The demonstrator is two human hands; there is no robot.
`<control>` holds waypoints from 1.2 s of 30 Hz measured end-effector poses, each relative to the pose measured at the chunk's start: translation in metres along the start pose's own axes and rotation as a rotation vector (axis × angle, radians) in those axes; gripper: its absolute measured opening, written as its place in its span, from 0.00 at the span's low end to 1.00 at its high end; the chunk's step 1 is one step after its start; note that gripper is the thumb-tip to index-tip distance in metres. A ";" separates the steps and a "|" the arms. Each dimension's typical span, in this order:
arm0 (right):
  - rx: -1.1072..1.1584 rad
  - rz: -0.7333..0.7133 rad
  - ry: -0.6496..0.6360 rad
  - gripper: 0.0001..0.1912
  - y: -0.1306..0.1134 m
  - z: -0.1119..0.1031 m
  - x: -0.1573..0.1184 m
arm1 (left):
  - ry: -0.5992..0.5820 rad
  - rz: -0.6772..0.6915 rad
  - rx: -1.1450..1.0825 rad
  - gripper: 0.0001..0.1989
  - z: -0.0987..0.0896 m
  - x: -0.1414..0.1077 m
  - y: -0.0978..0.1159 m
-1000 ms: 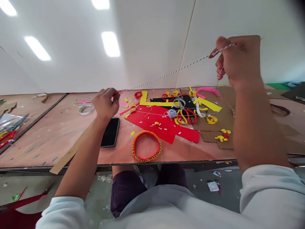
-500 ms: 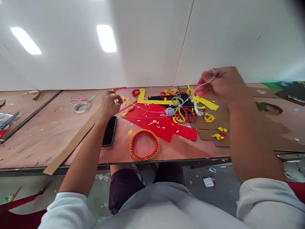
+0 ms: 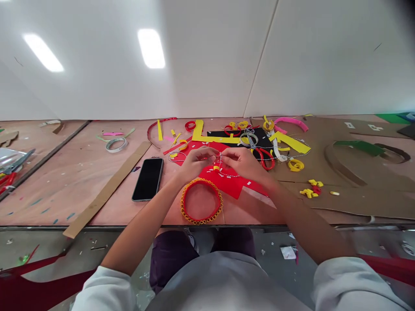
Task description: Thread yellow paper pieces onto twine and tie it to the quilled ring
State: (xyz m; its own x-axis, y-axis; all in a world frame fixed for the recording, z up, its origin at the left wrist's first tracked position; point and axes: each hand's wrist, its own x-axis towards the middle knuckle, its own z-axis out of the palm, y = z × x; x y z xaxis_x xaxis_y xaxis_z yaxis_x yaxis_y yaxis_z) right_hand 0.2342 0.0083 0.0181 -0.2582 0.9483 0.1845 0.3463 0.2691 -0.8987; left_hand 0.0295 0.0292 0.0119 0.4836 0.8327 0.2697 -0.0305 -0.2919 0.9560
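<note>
A plywood worktable [image 3: 74, 190] stretches ahead. At twelve o'clock, the left hand [image 3: 196, 162] and right hand [image 3: 243, 166] meet, fingertips pinching striped twine [image 3: 227, 174] above red paper [image 3: 227, 185], with a yellow-beaded paper ring [image 3: 201, 221] just toward six o'clock.

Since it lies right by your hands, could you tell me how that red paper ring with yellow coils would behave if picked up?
The red paper ring looks built of thin strips, so it is probably light. Lying flat, it would likely slide, not roll, when pushed. Its yellow coils look delicate, so a firm squeeze could crush them.
</note>
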 end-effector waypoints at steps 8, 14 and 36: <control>0.266 0.099 0.004 0.06 0.000 0.011 -0.007 | 0.093 -0.171 -0.221 0.10 -0.006 -0.006 -0.017; 0.436 0.296 -0.039 0.21 0.005 0.015 -0.009 | 0.150 -0.050 -0.325 0.10 -0.006 -0.008 -0.009; 0.527 0.077 0.240 0.20 0.009 0.010 -0.009 | 0.080 0.197 -0.012 0.08 -0.002 -0.013 0.004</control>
State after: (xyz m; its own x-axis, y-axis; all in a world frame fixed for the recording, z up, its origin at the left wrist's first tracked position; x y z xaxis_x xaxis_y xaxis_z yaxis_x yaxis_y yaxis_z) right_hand 0.2307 0.0001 0.0039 -0.0172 0.9900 0.1402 -0.1552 0.1359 -0.9785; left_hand 0.0215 0.0179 0.0120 0.3967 0.7949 0.4591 -0.1283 -0.4472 0.8852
